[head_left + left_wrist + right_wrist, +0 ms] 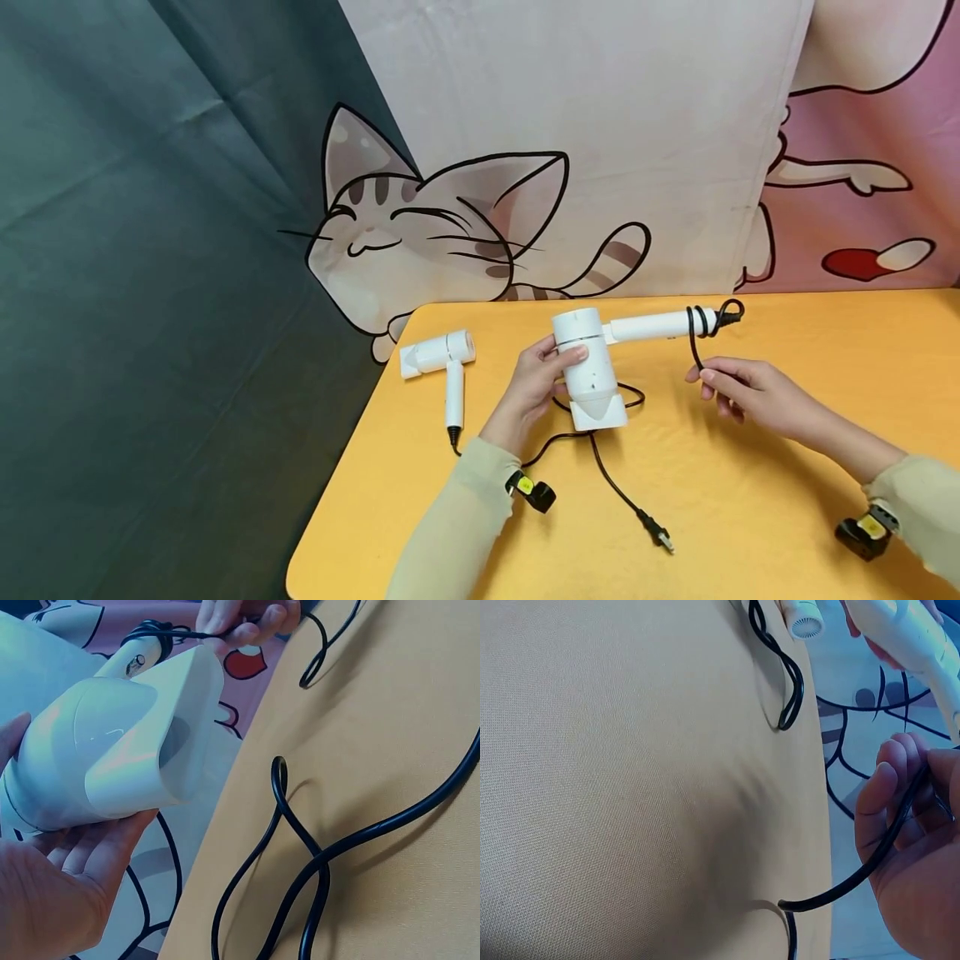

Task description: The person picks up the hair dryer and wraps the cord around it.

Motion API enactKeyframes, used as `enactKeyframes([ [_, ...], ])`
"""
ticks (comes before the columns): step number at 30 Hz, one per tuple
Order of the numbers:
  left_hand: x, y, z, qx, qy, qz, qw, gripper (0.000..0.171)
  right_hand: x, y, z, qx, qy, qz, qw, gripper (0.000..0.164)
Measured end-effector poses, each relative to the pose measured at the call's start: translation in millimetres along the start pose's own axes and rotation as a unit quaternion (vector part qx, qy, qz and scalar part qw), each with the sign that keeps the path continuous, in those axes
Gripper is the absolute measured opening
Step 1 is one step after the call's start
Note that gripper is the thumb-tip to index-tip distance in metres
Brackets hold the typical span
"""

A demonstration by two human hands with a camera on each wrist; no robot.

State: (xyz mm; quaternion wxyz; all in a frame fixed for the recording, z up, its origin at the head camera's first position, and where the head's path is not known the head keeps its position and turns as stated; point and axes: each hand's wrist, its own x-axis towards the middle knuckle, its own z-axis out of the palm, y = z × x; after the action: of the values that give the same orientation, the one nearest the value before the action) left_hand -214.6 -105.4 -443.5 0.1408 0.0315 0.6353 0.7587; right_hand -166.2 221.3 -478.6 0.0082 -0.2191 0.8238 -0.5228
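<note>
My left hand [527,385] grips a white hair dryer [590,367] around its barrel, raised over the table with the nozzle tilted toward me. Its handle [648,326] points right, and several turns of black cord [701,322] circle the handle's end. Between thumb and fingers, my right hand [757,393] pinches this cord just below the handle. In the right wrist view the cord [866,866] runs across the palm and hangs down toward the table. The left wrist view shows the dryer's flat nozzle [184,731] close up, with the left fingers beneath the barrel.
A second white hair dryer [435,355] lies on the yellow table [375,500] at the left, its cord passing behind my left forearm. A black plug [657,531] lies near the front. Cord loops [281,780] lie below the held dryer. A cat-printed curtain [450,217] hangs behind.
</note>
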Motion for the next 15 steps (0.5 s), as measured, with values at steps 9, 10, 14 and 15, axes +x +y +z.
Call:
enactKeyframes([
  [9,-3.4,-2.8,-1.8,-0.005,-0.009,-0.014,0.9999,0.047,1.6,11.0,-4.3,-0.006,0.004,0.023,1.000,0.029],
  [10,-3.7,-2.9,-1.9,-0.006,-0.010,-0.015,0.9998,0.047,2.3,12.2,-5.3,-0.004,0.003,0.030,1.000,0.030],
  [14,-5.2,-1.4,-1.7,-0.006,-0.020,-0.018,0.9996,0.049,5.9,17.0,-11.3,0.006,-0.005,0.046,0.999,0.031],
  [15,-5.8,-0.9,-1.7,-0.006,-0.024,-0.018,0.9996,0.049,7.0,18.1,-13.2,0.009,-0.008,0.047,0.999,0.032],
])
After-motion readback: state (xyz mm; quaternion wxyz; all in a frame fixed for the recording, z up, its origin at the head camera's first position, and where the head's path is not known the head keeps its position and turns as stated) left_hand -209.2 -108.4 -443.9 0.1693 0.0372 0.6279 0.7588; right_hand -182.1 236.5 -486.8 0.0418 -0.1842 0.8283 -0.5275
